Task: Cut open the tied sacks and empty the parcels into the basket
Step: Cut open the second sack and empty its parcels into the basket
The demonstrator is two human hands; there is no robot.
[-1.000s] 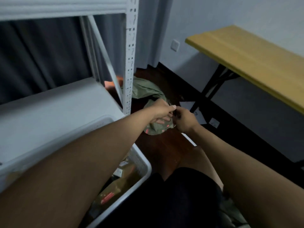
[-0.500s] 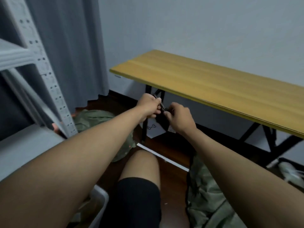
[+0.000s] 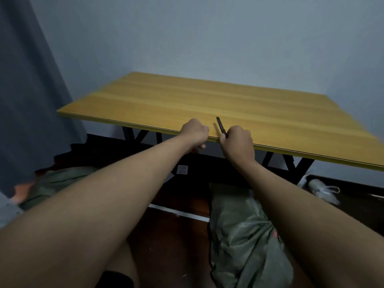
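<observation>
My right hand grips a slim dark cutter that points up over the front edge of the yellow wooden table. Just left of it, my left hand is curled in a loose fist and I see nothing in it. A green tied sack lies on the dark floor under my right forearm. Another green sack lies at the left, partly behind my left arm. The basket is out of view.
A dark curtain hangs at the left. Black table legs stand under the table. A white plastic bag lies on the floor at the right. A white strip crosses the floor. My knee shows at the bottom.
My view has swung right and up, away from the shelf and basket. Both hands rose to the table's edge and parted, and the cutter now stands up in my right hand.
</observation>
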